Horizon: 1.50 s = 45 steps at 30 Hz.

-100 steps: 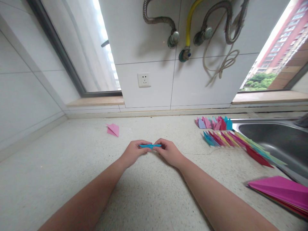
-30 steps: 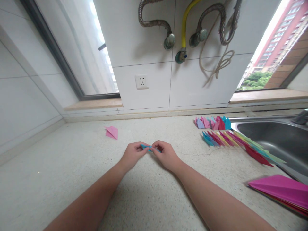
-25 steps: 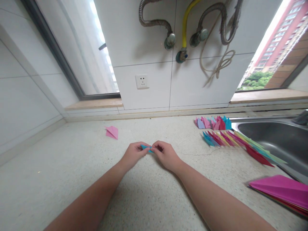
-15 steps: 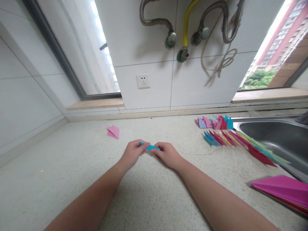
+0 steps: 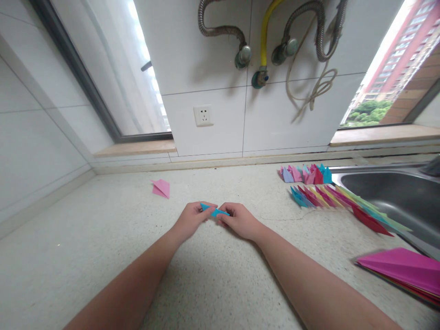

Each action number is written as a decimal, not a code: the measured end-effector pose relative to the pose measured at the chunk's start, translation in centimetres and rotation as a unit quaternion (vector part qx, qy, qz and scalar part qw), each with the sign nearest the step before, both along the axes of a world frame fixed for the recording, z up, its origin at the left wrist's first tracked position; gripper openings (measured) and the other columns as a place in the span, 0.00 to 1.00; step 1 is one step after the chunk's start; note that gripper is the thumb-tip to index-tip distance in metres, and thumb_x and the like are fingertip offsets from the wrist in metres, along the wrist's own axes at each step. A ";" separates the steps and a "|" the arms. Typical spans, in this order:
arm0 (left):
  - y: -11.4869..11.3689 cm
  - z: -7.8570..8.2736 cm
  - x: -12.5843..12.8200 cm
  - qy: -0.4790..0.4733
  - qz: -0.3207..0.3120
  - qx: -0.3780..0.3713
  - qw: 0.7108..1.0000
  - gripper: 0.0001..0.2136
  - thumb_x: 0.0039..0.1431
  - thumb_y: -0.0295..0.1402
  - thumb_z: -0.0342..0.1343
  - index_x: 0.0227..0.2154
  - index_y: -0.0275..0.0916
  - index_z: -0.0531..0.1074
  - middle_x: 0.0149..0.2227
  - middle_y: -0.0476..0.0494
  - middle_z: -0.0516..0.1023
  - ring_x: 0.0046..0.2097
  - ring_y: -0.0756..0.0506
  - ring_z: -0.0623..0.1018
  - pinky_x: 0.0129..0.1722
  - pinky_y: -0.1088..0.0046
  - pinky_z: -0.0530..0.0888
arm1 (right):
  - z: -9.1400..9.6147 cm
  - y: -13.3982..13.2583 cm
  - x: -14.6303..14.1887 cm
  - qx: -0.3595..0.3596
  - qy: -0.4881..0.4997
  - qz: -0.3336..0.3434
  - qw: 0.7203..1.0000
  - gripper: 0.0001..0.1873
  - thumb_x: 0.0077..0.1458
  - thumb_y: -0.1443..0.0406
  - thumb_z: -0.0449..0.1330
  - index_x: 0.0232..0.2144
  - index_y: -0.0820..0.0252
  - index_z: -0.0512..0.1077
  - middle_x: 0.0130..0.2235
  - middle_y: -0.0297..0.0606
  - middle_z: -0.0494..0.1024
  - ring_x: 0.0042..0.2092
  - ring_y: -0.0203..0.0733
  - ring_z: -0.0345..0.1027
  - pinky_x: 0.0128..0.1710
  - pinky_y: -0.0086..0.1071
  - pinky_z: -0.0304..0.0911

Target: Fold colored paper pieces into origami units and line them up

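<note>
A narrow piece of folded blue paper [image 5: 214, 212] is held just above the speckled countertop [image 5: 206, 279], in the middle of the view. My left hand [image 5: 194, 219] pinches its left part, thumb on top. At its right end, my right hand [image 5: 239, 220] grips it between thumb and fingers. The two hands nearly touch at the fingertips, and they cover some of the paper's folds. Beyond my left hand lies a pink folded paper [image 5: 161, 188], flat on the counter with a pointed tip.
To the right, small folded paper pieces [image 5: 305, 174] stand in a row by the wall, with several long colored folded papers [image 5: 323, 197] before them. A metal sink [image 5: 385, 190] borders these. Nearer lies a stack of magenta-topped folded papers [image 5: 402, 270]. A socket [image 5: 203, 116] is on the wall.
My left thumb and fingers have slid slightly right along the blue paper, closer to my right hand. Both hands still hold it; the view has shifted very slightly.
</note>
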<state>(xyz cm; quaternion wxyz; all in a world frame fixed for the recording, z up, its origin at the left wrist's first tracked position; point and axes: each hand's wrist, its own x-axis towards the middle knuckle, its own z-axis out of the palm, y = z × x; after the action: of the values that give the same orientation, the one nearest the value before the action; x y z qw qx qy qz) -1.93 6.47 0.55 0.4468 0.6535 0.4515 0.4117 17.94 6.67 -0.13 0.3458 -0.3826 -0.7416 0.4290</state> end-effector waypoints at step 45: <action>-0.1 -0.2 0.0 -0.053 0.070 0.009 0.996 0.14 0.54 0.43 0.61 0.34 0.35 0.76 0.20 0.53 0.68 0.23 0.52 0.64 0.26 0.76 0.60 | -0.3 0.1 -0.3 -0.069 0.062 -0.003 0.996 0.15 0.47 0.59 0.68 0.33 0.61 0.69 0.28 0.32 0.73 0.27 0.32 0.62 0.27 0.26 0.56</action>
<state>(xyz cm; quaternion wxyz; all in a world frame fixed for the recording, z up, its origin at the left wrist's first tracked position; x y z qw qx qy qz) -1.95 6.33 0.36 0.4343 0.6014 0.4685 0.4798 17.60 6.76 -0.41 0.3652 -0.3800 -0.6864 0.5012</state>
